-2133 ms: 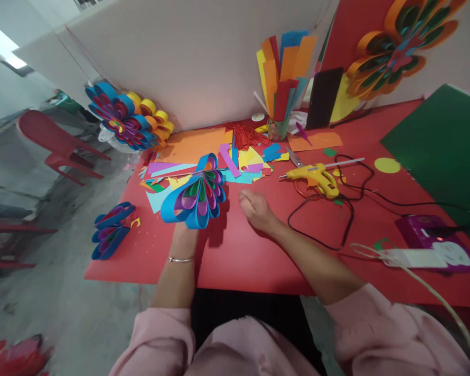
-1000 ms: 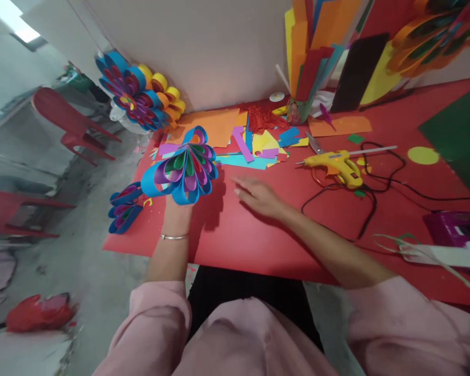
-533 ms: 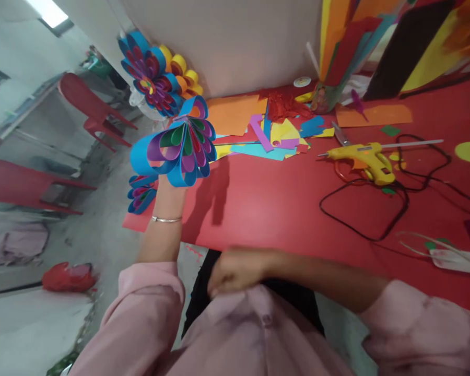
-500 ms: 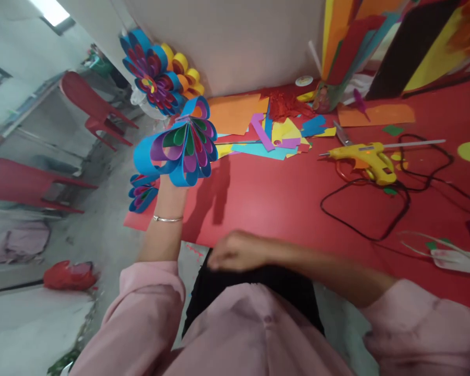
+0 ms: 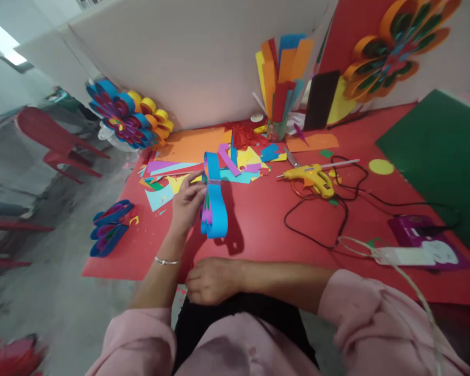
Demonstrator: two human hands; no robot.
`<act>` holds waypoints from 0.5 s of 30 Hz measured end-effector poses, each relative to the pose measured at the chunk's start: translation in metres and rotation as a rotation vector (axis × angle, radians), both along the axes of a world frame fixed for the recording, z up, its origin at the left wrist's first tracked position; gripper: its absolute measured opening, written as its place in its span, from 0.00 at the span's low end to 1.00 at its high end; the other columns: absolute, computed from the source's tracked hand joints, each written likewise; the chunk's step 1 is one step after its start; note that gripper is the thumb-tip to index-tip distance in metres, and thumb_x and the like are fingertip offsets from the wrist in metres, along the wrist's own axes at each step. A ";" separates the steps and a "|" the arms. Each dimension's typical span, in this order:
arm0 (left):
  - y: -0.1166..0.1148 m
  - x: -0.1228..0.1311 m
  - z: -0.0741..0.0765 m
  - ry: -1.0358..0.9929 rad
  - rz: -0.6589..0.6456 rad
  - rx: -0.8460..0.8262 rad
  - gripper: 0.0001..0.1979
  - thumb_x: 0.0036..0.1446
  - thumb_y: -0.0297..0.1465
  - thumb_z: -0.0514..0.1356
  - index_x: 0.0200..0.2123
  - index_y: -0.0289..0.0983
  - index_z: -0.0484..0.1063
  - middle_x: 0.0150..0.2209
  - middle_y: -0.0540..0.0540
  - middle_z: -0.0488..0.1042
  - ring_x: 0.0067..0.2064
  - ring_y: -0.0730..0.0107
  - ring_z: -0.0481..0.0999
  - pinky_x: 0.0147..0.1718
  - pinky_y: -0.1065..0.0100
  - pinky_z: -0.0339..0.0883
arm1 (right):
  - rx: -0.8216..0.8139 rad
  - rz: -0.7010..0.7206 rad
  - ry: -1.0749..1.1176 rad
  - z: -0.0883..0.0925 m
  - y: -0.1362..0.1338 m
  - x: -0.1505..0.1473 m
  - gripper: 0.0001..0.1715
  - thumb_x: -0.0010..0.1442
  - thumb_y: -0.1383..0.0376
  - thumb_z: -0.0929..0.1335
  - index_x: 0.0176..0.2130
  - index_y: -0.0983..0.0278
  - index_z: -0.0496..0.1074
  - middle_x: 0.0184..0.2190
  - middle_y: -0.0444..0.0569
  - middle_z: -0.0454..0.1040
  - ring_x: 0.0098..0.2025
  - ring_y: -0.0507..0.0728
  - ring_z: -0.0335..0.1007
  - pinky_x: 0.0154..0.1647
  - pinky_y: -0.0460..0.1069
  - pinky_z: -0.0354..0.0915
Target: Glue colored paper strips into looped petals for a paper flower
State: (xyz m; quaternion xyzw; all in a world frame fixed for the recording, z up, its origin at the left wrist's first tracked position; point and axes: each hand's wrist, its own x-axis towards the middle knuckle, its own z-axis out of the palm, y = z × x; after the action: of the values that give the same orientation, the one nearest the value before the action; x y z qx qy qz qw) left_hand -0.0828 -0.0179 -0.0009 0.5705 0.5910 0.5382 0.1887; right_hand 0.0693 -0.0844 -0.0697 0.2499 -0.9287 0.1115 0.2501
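My left hand pinches a folded paper flower piece of blue, purple and green loops, holding it upright and edge-on above the red table. My right hand rests at the table's near edge over my lap, fingers curled; whether it holds anything I cannot make out. A pile of coloured paper scraps lies just beyond the flower piece.
A yellow glue gun with a black cord lies to the right. Another blue flower piece sits at the table's left edge. Finished paper flowers, a cup of paper strips, a green sheet and a power strip surround.
My left hand has lowered the flower piece and turned it edge-on over the table. My right hand drew back from the table's middle to the near edge by my lap.
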 end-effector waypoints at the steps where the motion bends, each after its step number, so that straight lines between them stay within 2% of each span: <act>1: 0.000 0.003 -0.003 0.013 -0.018 -0.007 0.17 0.63 0.49 0.67 0.36 0.41 0.83 0.58 0.40 0.77 0.62 0.50 0.77 0.63 0.46 0.71 | -0.006 0.014 -0.002 0.001 -0.002 0.002 0.18 0.72 0.68 0.63 0.35 0.60 0.79 0.32 0.44 0.82 0.35 0.54 0.75 0.31 0.51 0.62; 4: 0.001 0.009 -0.009 0.100 -0.040 -0.025 0.17 0.64 0.48 0.66 0.36 0.41 0.84 0.61 0.39 0.75 0.58 0.52 0.79 0.62 0.48 0.73 | -0.020 0.012 -0.129 0.003 -0.006 0.006 0.14 0.69 0.68 0.66 0.33 0.60 0.78 0.28 0.42 0.81 0.29 0.54 0.73 0.25 0.51 0.59; 7: 0.001 0.013 -0.012 0.203 -0.041 -0.008 0.17 0.65 0.48 0.65 0.36 0.41 0.84 0.63 0.40 0.73 0.58 0.52 0.78 0.62 0.48 0.73 | -0.023 0.004 -0.246 0.000 -0.010 0.007 0.09 0.64 0.68 0.70 0.32 0.60 0.78 0.28 0.42 0.82 0.31 0.55 0.76 0.24 0.52 0.59; 11: 0.001 0.018 -0.016 0.272 -0.070 0.020 0.16 0.66 0.46 0.64 0.35 0.41 0.84 0.65 0.41 0.71 0.58 0.52 0.78 0.59 0.50 0.75 | -0.051 -0.022 -0.257 -0.001 -0.011 0.006 0.08 0.62 0.69 0.71 0.31 0.61 0.78 0.30 0.42 0.83 0.34 0.55 0.77 0.28 0.52 0.63; 15: 0.000 0.019 -0.020 0.286 -0.078 0.048 0.16 0.67 0.45 0.63 0.35 0.41 0.84 0.65 0.42 0.71 0.57 0.54 0.78 0.59 0.51 0.75 | -0.071 -0.034 -0.266 0.002 -0.006 0.008 0.06 0.62 0.69 0.72 0.32 0.61 0.79 0.30 0.43 0.83 0.34 0.56 0.78 0.27 0.52 0.61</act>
State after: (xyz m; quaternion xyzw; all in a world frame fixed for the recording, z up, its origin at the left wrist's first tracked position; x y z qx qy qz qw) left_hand -0.0641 -0.0182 -0.0213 0.6682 0.5762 0.4577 0.1094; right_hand 0.0776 -0.0905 -0.0676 0.2083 -0.9533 0.1721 0.1353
